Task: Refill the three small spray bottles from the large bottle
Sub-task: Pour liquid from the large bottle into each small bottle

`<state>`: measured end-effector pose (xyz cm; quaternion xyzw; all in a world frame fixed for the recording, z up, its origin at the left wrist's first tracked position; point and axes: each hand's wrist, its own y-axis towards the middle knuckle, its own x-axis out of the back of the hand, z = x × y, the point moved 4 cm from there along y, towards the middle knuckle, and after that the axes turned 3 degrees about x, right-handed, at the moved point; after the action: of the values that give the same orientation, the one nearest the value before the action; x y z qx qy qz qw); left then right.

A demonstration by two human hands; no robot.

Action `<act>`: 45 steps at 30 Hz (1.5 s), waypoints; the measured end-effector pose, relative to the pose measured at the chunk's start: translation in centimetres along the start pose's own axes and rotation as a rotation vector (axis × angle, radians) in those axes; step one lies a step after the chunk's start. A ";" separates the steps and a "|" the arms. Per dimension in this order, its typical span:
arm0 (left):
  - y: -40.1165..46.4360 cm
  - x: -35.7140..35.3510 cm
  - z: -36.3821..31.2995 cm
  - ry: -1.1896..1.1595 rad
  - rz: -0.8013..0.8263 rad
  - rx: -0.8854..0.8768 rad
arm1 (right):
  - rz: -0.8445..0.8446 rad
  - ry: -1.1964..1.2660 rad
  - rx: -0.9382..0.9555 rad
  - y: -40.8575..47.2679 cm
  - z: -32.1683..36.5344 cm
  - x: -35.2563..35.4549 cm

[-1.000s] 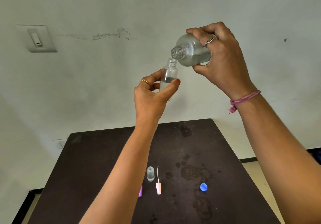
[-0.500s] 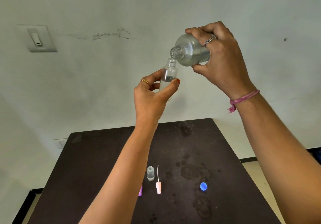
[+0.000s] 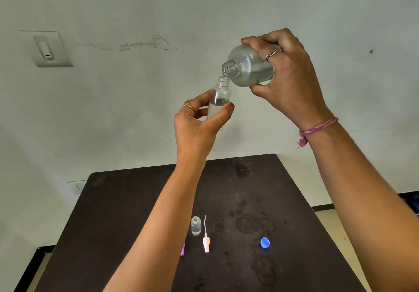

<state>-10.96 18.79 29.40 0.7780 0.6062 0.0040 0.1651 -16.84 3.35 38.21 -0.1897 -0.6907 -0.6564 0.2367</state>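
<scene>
Large bottle, small bottle, gripped by hands.

large bottle: clear, tilted, pouring | small spray bottle: upright, uncapped (part-filled)

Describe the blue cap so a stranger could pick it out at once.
Start at the dark table below the raised hands. On its near part lie a small clear bottle, a white sprayer beside it, and, off to the right on its own, the blue cap. It is the only bright blue thing there, round and squat.
</scene>
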 end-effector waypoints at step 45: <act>0.2 0.0 0.2 0.007 -0.002 0.000 | -0.007 -0.006 0.003 0.0 0.0 -0.2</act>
<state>-10.75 18.74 29.22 0.7774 0.6074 0.0063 0.1630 -16.69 3.38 38.05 -0.1890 -0.6932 -0.6554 0.2328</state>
